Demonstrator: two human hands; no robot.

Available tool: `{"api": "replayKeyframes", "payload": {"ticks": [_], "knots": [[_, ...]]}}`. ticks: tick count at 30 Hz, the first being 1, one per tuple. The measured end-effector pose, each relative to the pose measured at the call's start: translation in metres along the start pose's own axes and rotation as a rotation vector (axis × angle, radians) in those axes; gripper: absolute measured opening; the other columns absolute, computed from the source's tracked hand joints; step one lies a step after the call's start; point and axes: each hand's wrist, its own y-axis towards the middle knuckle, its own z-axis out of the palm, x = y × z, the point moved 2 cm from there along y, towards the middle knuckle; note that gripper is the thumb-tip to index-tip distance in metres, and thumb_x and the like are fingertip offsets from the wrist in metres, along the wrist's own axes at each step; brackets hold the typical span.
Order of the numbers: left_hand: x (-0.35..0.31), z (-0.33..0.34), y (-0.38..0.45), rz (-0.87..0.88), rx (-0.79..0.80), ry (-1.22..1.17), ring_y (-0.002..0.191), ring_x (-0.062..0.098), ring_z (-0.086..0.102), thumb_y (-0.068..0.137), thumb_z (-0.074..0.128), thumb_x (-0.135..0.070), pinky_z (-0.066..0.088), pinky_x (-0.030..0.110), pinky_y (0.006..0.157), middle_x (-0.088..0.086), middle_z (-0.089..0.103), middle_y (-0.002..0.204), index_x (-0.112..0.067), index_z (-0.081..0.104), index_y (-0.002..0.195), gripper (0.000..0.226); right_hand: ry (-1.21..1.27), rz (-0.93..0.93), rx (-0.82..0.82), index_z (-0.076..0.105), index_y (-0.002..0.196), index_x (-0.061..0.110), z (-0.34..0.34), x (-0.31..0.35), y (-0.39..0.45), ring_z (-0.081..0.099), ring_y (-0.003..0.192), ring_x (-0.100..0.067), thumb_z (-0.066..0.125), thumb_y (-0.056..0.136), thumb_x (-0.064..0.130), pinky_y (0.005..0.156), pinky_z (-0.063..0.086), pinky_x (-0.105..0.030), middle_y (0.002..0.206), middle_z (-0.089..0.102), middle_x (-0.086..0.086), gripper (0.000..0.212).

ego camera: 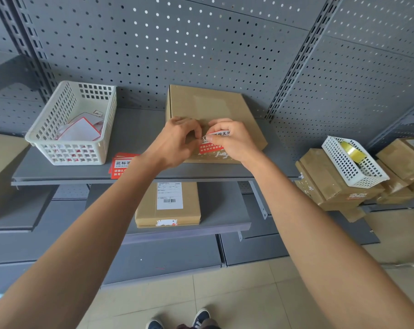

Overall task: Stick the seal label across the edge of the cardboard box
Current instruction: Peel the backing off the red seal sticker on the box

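On the upper grey metal shelf (pixel 139 129), a flat cardboard box (pixel 208 108) of plain brown corrugated board sits against the perforated back panel (pixel 201 43), and both hands work at its near edge. The right hand (pixel 232 141) pinches the seal label (pixel 210 144), a glossy red-and-white sticker with printed characters, thumb on top, held just over the box's front edge. The left hand (pixel 175 143) curls its fingers beside the label's left end; whether it grips the label I cannot tell. To the left stands a white plastic lattice basket (pixel 70 129) holding loose paper sheets, with a stack of spare red labels (pixel 120 165) beside it. To the right, a smaller white basket (pixel 353 162) with a tape roll (pixel 349 150) rests on stacked boxes. Below, a labelled parcel (pixel 168 205) lies on the lower shelf, above a pale tiled floor (pixel 237 293).
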Motion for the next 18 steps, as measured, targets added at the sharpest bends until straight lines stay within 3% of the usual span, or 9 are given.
{"api": "replayKeyframes", "payload": {"ticks": [4,14,18], "knots": [[-0.0019,0.0007,-0.0009,-0.040,-0.013,-0.013,0.114,0.023,0.057,0.081,0.061,-0.014,0.030,0.021,0.100,0.011,0.070,0.125,-0.008,0.066,0.086,0.009,-0.031,-0.004,0.005,0.073,0.074,0.029,-0.0002,-0.0017,0.0014,0.064,0.111,-0.017,0.080,0.081,0.012,0.099,0.052,-0.038,0.118,0.064,0.009,0.020],[-0.0022,0.0009,-0.0007,-0.052,-0.014,-0.019,0.123,0.021,0.056,0.084,0.068,-0.015,0.030,0.022,0.105,0.009,0.068,0.128,-0.009,0.066,0.087,0.007,-0.049,-0.016,0.010,0.073,0.071,0.032,-0.0005,-0.0033,0.0025,0.063,0.113,-0.016,0.080,0.079,0.014,0.104,0.048,-0.044,0.113,0.063,0.015,0.021],[-0.0009,0.0040,-0.0029,-0.115,-0.041,-0.044,0.116,0.027,0.057,0.081,0.072,-0.023,0.039,0.032,0.101,0.003,0.069,0.125,-0.015,0.061,0.092,0.017,-0.048,-0.021,0.010,0.073,0.069,0.033,-0.0009,-0.0042,0.0023,0.064,0.112,-0.017,0.081,0.078,0.016,0.104,0.048,-0.045,0.112,0.064,0.016,0.021]]}}
